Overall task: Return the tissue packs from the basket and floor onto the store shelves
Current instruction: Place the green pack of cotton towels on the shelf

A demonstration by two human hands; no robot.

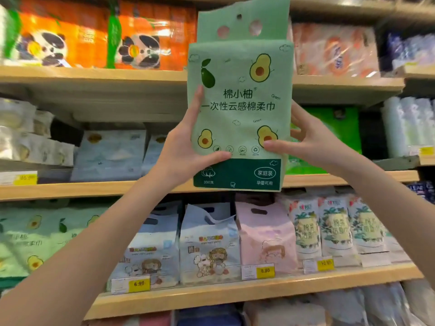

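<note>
both hands, left hand (186,147) and right hand (308,142), clamp the sides of a green avocado-print tissue pack (240,109), held upright in the air before the middle shelf (94,187). matching green packs (35,236) sit lower left; steering it there, base level, looks the soundest placement.

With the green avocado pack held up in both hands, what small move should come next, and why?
Probably swing the green avocado pack down and left: matching avocado packs sit on the lower shelf there. Left hand and right hand grip it securely.
</note>
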